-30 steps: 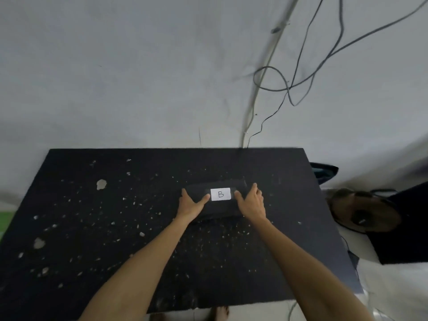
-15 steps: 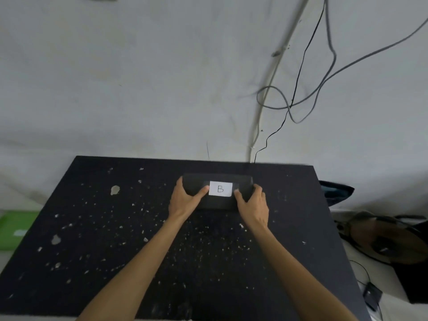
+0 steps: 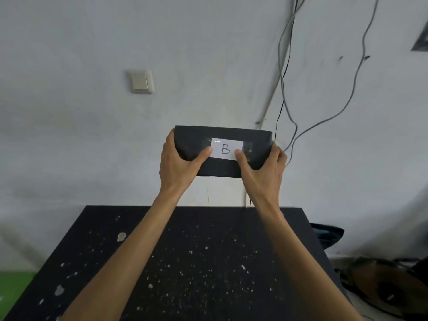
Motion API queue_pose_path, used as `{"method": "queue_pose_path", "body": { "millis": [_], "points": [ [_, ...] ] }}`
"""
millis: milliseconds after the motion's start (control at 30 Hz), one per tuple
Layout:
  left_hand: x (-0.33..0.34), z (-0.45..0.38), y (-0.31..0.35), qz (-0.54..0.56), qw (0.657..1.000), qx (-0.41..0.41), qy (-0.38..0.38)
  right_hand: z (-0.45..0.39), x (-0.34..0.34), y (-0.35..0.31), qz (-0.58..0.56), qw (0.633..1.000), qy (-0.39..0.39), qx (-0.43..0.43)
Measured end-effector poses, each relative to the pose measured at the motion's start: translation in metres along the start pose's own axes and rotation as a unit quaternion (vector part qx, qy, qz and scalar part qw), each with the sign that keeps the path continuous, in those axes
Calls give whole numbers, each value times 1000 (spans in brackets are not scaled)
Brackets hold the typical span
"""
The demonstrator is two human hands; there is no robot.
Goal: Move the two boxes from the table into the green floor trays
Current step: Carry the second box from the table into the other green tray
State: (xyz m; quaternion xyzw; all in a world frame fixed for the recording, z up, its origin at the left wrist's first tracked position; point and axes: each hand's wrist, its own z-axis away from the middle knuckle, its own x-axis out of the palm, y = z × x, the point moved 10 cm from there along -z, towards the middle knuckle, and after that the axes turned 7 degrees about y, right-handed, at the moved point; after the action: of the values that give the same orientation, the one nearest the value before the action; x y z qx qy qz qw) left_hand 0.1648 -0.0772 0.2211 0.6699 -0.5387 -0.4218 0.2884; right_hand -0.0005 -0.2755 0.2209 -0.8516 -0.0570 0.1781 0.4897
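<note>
A black box with a white label marked "B" is held in the air above the far edge of the black table, in front of the wall. My left hand grips its left end, thumb on top beside the label. My right hand grips its right end the same way. A piece of a green tray shows on the floor at the lower left, beside the table. No second box is in view.
The tabletop is speckled with pale chips and marks. Cables hang down the wall behind the box. A light switch sits on the wall. A dark bag and a brown object lie on the floor to the right.
Both hands have lifted the box marked B off the table; it now hangs well above the tabletop. The camera has tilted up, bringing the wall switch into view.
</note>
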Motion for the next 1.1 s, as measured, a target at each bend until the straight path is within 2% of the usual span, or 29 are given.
{"method": "queue_pose_path", "body": {
  "millis": [167,400,500,600,667,867,1100],
  "points": [
    [-32,-1,32,16,998,28,46,4,-20,-41,-38,999,25,-20],
    [-63,0,47,18,997,41,65,16,-24,-64,-68,997,29,-25],
    [-91,-6,37,0,995,35,90,27,-1,-79,-77,997,5,-26],
    [-96,-4,31,-5,997,30,77,31,5,-79,-81,996,3,-28],
    [-113,-2,7,-30,994,2,106,39,35,-75,-82,995,-44,-24],
    [-101,8,-9,-76,995,-14,64,42,43,-49,-68,995,-78,-3],
    [-87,1,-28,-81,996,-36,8,44,59,-26,-58,991,-118,29]
  ]
}}
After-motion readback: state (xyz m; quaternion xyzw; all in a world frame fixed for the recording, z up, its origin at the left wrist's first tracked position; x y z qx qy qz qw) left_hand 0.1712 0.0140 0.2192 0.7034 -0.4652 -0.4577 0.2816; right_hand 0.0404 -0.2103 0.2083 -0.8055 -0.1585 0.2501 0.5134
